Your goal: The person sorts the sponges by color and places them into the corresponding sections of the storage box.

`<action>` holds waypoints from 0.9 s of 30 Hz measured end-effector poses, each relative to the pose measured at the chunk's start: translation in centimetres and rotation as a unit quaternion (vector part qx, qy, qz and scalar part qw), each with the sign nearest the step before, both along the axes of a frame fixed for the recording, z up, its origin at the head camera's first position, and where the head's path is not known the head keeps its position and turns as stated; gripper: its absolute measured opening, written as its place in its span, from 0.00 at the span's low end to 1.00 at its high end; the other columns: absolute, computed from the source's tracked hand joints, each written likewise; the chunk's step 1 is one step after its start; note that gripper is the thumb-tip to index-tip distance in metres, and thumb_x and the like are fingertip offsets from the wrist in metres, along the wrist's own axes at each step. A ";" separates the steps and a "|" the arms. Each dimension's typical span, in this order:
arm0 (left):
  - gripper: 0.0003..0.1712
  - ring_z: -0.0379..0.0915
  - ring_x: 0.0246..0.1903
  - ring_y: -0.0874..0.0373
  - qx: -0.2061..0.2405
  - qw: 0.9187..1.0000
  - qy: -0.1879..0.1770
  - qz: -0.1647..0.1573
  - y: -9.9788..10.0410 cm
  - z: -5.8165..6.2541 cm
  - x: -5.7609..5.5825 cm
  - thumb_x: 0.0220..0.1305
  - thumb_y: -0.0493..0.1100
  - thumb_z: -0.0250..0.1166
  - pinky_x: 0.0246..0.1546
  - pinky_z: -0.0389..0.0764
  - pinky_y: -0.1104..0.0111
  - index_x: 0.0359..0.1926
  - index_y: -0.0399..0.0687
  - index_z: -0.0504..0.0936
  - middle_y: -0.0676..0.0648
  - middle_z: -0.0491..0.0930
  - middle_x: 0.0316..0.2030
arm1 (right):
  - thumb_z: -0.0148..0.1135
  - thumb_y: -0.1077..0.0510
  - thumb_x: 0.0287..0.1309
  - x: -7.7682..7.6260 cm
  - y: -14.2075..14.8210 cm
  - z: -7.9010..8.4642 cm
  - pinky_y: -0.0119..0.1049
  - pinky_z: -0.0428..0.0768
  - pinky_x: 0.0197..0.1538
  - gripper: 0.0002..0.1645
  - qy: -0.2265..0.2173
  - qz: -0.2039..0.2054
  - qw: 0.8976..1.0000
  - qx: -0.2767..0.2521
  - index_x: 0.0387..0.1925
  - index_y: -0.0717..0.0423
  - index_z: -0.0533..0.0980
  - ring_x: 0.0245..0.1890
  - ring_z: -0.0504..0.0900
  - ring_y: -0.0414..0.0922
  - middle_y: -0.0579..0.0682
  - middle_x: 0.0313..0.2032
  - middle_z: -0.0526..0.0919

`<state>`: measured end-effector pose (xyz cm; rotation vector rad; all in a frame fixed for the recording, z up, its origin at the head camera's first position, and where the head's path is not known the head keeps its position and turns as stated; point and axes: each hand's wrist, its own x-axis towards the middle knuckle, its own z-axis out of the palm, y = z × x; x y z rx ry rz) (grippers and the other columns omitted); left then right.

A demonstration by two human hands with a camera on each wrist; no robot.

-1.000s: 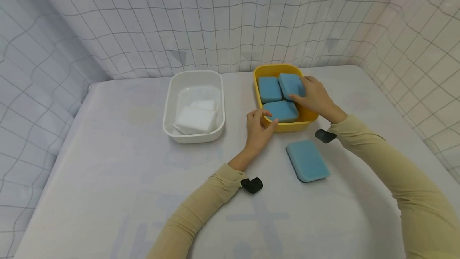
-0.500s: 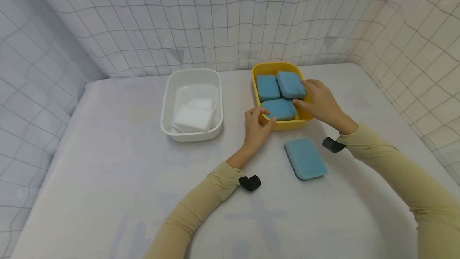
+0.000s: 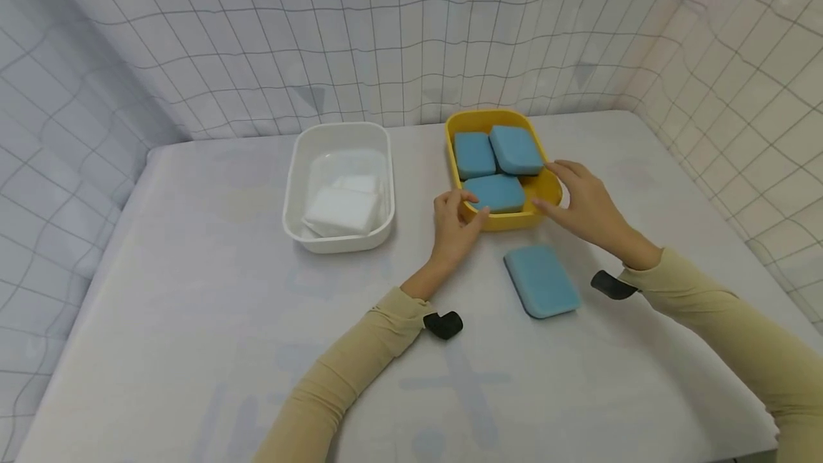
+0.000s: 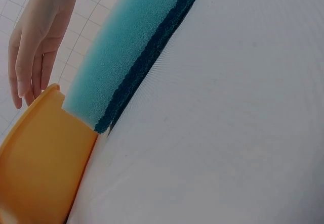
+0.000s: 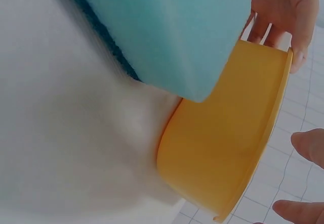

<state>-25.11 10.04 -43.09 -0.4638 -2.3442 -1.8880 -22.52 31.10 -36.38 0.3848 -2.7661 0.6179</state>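
Note:
A yellow plastic tub (image 3: 514, 221) stands at the back right of the table with three blue sponges (image 3: 516, 150) in it. At its near left corner my left hand (image 3: 452, 231) grips the rim between thumb and fingers. My right hand (image 3: 588, 209) is by the tub's right rim, fingers parted and holding nothing. In front of the tub lies another blue sponge (image 3: 541, 281), its dark scouring layer (image 4: 147, 62) down on the table. The right wrist view shows this sponge (image 5: 167, 32) close up, with the tub wall (image 5: 217, 133) behind it.
A white plastic tub (image 3: 338, 244) left of the yellow one holds several white sponges (image 3: 341, 209). White cloth with a grid pattern (image 3: 360, 41) hangs behind the table and along both sides. A black wrist camera (image 3: 444, 325) sits at my left cuff.
My right hand has let go of the far right sponge inside the yellow tub and drawn back toward me, to the right. My left hand keeps its grip on the rim.

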 end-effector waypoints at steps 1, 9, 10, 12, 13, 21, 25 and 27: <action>0.12 0.65 0.36 0.46 0.000 1.000 -0.001 0.001 0.0 0.0 0.0 0.60 0.42 0.62 0.34 0.62 0.76 0.42 0.41 0.74 0.37 0.63 0.51 | 0.66 0.54 0.54 0.3 0.0 0.0 0.62 0.67 0.58 0.37 -0.002 0.000 1.000 -0.001 0.61 0.70 0.65 0.59 0.67 0.66 0.71 0.60 0.67; 0.12 0.60 0.32 0.56 0.002 1.000 -0.002 -0.001 0.0 -0.1 -0.1 0.60 0.42 0.63 0.33 0.62 0.77 0.42 0.40 0.74 0.37 0.63 0.50 | 0.65 0.58 0.52 2.9 0.3 -0.8 0.60 0.72 0.54 0.35 0.000 0.009 1.000 -0.016 0.60 0.68 0.67 0.55 0.72 0.64 0.69 0.60 0.69; 0.12 0.60 0.32 0.57 0.002 1.000 -0.002 -0.001 0.0 0.0 -0.1 0.60 0.42 0.63 0.33 0.62 0.77 0.42 0.40 0.74 0.37 0.63 0.50 | 0.65 0.59 0.52 3.2 0.3 -1.0 0.60 0.72 0.54 0.35 0.003 0.013 1.000 -0.018 0.60 0.68 0.67 0.55 0.72 0.64 0.69 0.59 0.69; 0.12 0.61 0.33 0.56 0.004 1.000 -0.003 -0.001 0.0 0.0 0.0 0.60 0.42 0.63 0.33 0.62 0.77 0.42 0.40 0.74 0.37 0.63 0.50 | 0.66 0.60 0.51 3.8 0.3 -1.3 0.60 0.72 0.54 0.35 0.009 0.017 1.000 -0.021 0.60 0.67 0.67 0.55 0.72 0.63 0.67 0.59 0.70; 0.12 0.61 0.33 0.55 0.003 1.000 -0.004 -0.001 0.0 0.0 0.0 0.60 0.42 0.62 0.33 0.62 0.77 0.42 0.41 0.74 0.37 0.63 0.50 | 0.66 0.60 0.51 4.1 0.3 -1.4 0.60 0.72 0.54 0.34 0.009 0.018 1.000 -0.022 0.60 0.67 0.67 0.56 0.72 0.63 0.67 0.59 0.70; 0.12 0.63 0.35 0.50 -0.001 1.000 -0.007 -0.001 0.0 -0.1 -0.1 0.61 0.43 0.62 0.34 0.63 0.76 0.42 0.42 0.73 0.37 0.62 0.51 | 0.68 0.62 0.49 6.1 0.0 -2.3 0.57 0.73 0.55 0.35 0.020 0.041 0.999 -0.018 0.60 0.66 0.68 0.57 0.72 0.60 0.64 0.58 0.72; 0.12 0.63 0.35 0.49 -0.002 1.000 -0.007 -0.003 0.0 -0.2 -0.2 0.61 0.43 0.62 0.34 0.62 0.76 0.42 0.42 0.73 0.37 0.62 0.52 | 0.71 0.62 0.45 6.9 -0.4 -2.6 0.56 0.73 0.54 0.39 0.014 0.059 0.998 -0.006 0.60 0.66 0.68 0.57 0.72 0.60 0.64 0.58 0.72; 0.12 0.64 0.36 0.49 -0.002 1.000 -0.007 -0.003 0.0 -0.2 -0.2 0.61 0.43 0.62 0.34 0.62 0.76 0.42 0.41 0.73 0.37 0.62 0.52 | 0.72 0.61 0.44 7.2 -0.6 -2.8 0.56 0.74 0.53 0.40 0.010 0.067 0.998 0.002 0.60 0.66 0.67 0.56 0.73 0.60 0.65 0.58 0.72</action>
